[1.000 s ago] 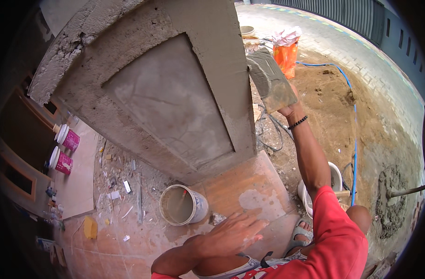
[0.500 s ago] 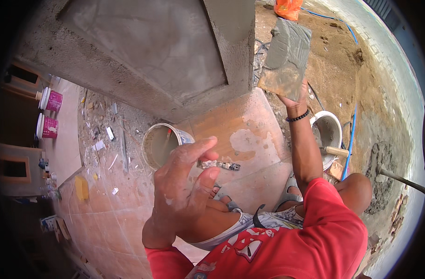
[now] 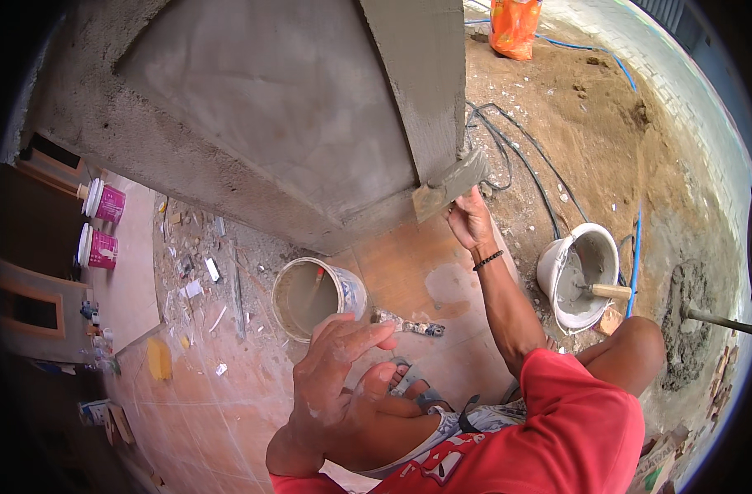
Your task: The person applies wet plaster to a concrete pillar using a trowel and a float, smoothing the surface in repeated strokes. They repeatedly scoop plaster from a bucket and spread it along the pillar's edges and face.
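While the grey pillar (image 3: 277,107) is standing before me, a pale bucket (image 3: 351,295) is sitting on the floor (image 3: 219,420). At the pillar's lower right corner, my right hand (image 3: 472,222) is gripping a flat grey board (image 3: 453,184); my left hand (image 3: 331,375) is hovering empty, fingers loosely curled, and a small crusted tool (image 3: 422,328) is lying beside the bucket.

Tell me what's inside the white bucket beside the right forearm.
The white bucket holds gray mortar-like mix and a wooden-handled tool. The mix covers the bucket's bottom; the tool's working end can't be made out.
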Demonstrator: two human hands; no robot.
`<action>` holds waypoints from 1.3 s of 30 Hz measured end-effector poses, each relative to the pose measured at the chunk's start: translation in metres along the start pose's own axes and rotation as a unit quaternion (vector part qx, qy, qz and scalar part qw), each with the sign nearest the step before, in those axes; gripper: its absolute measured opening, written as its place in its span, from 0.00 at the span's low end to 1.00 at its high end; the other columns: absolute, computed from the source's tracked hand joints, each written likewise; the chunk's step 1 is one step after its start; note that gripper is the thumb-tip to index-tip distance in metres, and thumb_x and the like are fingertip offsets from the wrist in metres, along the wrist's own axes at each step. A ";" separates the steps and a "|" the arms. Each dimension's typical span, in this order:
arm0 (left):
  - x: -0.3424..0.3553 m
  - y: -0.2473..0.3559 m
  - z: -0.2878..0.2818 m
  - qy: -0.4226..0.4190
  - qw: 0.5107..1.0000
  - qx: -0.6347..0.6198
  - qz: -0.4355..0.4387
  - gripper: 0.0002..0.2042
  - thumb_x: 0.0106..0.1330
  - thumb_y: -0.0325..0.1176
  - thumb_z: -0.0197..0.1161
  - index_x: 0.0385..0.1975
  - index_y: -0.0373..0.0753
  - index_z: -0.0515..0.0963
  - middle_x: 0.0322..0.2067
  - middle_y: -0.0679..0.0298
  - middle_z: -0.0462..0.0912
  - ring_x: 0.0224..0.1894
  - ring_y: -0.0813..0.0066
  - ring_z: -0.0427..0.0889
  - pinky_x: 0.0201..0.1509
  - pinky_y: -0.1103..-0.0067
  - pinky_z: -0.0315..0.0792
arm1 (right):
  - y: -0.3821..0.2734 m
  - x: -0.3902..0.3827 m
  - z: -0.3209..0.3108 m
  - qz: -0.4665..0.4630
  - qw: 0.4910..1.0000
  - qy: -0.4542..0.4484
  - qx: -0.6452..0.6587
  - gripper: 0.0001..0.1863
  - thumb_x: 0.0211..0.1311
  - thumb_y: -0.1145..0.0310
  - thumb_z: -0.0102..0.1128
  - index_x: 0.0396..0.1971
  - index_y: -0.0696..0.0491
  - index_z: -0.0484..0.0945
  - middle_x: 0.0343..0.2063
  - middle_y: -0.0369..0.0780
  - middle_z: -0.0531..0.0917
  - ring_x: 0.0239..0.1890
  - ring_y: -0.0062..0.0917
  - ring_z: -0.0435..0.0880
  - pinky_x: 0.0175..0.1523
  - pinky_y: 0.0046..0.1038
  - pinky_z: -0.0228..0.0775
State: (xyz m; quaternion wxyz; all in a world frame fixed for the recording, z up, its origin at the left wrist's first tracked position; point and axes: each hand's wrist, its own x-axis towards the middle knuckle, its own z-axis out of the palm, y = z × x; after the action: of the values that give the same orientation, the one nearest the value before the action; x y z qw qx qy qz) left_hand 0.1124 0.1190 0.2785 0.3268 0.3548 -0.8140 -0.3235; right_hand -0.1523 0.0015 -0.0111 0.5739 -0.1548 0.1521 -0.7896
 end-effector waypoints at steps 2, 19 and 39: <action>-0.004 0.001 -0.003 -0.007 1.000 -0.006 -0.011 0.16 0.67 0.42 0.62 0.48 0.39 0.77 0.31 0.59 0.85 0.39 0.63 0.84 0.62 0.59 0.67 | -0.007 0.008 0.015 -0.053 0.996 0.016 -0.074 0.30 0.61 0.76 0.63 0.61 0.52 0.62 0.55 0.39 0.76 0.58 0.29 0.75 0.63 0.37 0.67; 0.004 -0.012 -0.005 -0.074 0.996 0.002 0.044 0.15 0.67 0.38 0.63 0.49 0.39 0.77 0.36 0.58 0.85 0.39 0.61 0.85 0.58 0.59 0.71 | 0.038 0.008 0.026 -0.251 0.702 -0.018 -0.666 0.21 0.60 0.71 0.64 0.52 0.58 0.70 0.47 0.45 0.76 0.52 0.37 0.76 0.55 0.37 0.68; 0.002 0.005 -0.006 -0.105 0.993 -0.003 0.061 0.15 0.61 0.32 0.67 0.47 0.38 0.79 0.37 0.57 0.85 0.41 0.54 0.83 0.56 0.62 0.72 | -0.019 0.052 0.159 -0.192 0.970 0.147 -0.042 0.22 0.64 0.73 0.62 0.55 0.55 0.64 0.45 0.40 0.80 0.45 0.25 0.81 0.48 0.31 0.78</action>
State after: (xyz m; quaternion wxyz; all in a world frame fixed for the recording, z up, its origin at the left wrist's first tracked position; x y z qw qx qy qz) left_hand 0.1144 0.1187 0.2867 0.2601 0.2679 -0.8627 -0.3410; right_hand -0.1167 -0.0524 0.1447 0.3762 -0.0875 0.2349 -0.8920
